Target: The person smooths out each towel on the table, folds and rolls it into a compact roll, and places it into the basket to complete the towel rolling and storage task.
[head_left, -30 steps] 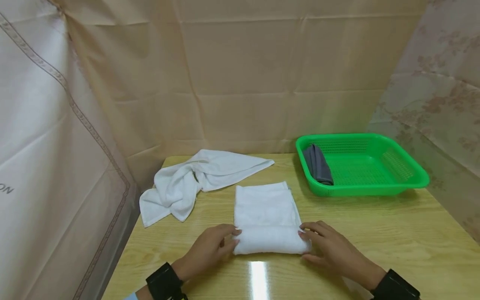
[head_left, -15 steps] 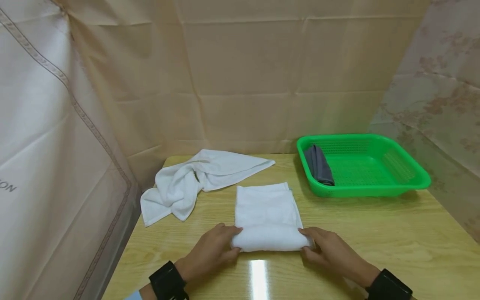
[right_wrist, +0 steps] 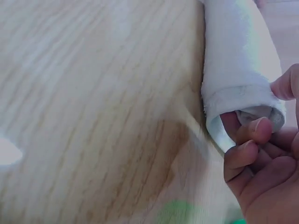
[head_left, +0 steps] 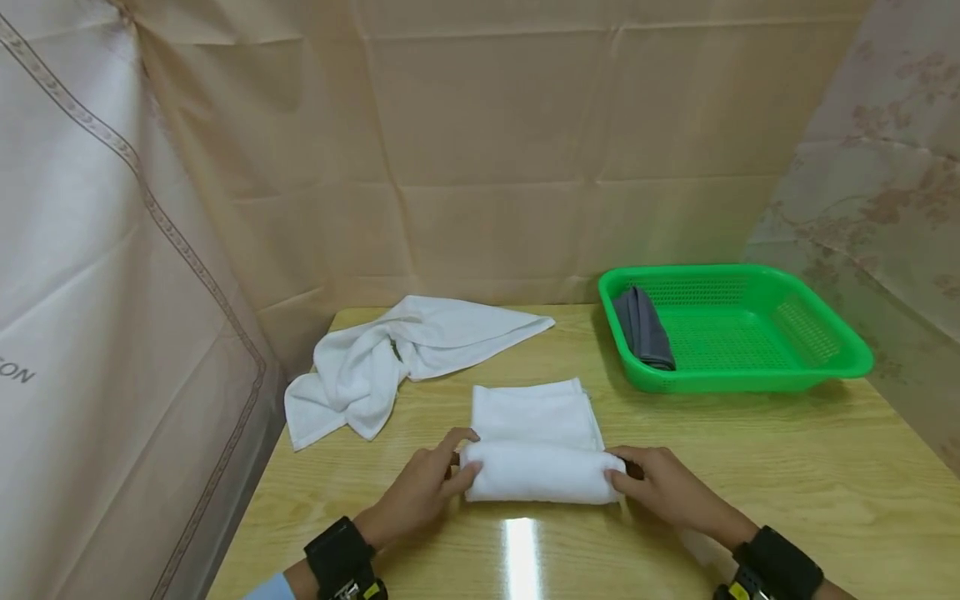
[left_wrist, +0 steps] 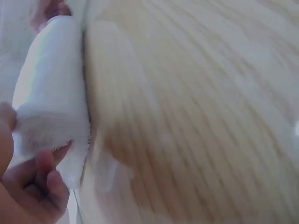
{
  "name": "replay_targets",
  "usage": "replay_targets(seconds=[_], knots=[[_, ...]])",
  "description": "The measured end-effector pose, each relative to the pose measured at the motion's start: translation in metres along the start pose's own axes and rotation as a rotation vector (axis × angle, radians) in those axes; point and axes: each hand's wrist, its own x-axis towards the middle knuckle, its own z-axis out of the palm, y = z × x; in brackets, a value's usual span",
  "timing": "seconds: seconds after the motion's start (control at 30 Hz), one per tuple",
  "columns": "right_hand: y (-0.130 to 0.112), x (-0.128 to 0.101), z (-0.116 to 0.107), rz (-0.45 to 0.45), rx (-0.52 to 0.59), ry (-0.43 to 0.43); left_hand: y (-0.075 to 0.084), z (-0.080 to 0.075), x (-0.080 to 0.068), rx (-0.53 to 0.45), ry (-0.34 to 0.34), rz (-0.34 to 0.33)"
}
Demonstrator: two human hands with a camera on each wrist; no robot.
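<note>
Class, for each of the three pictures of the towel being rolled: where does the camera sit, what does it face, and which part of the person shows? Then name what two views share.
Head: worn on the head, looks forward and down at the table, the rolled white towel, both hands and the wristbands.
Left wrist: on the left wrist, looks along the roll's end; left hand shows.
Right wrist: on the right wrist, looks at the other end; right hand shows.
Shared: all three show the rolled white towel on the wooden top.

We see a white towel, another white towel, a green basket, a grey cloth and a pale wood-grain table.
</note>
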Motion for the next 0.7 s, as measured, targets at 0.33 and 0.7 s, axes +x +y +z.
replay_targets(seconds=[0.33,0.7], knots=[[-0.004,0.002,0.009,-0.13,0.019,0.093,0.002,-0.005,-0.006,0.336,0.136,0.173],[-0.002,-0.011,0.024,-0.385,-0.521,0.319,-0.001,-0.006,-0.006,0.464,0.1,0.257]])
